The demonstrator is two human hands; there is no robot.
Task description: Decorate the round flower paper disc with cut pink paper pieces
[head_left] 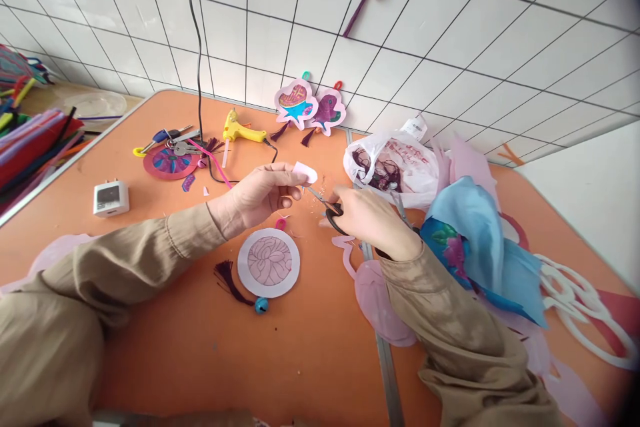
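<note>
Pinched in my left hand (260, 193) is a small pale pink piece of felt or paper (305, 173), held above the table. My right hand (367, 217) grips a pair of scissors (334, 208) by the dark handles, its blades pointing left, just below the pink piece. Below my hands lies a round white pendant (269, 263) with a pink flower-line centre, a pink loop at the top, a blue bell (261, 305) and a dark tassel (230, 280). Pink offcuts (383, 300) lie beside my right sleeve.
A yellow glue gun (243, 130) with a black cord lies at the back. Left of it are keys (185, 147) on a round red pendant and a white charger (111, 198). A plastic bag (390, 167) of tassels and blue fabric (475, 233) lie right. Two shaped pendants (296, 104) lean on the wall.
</note>
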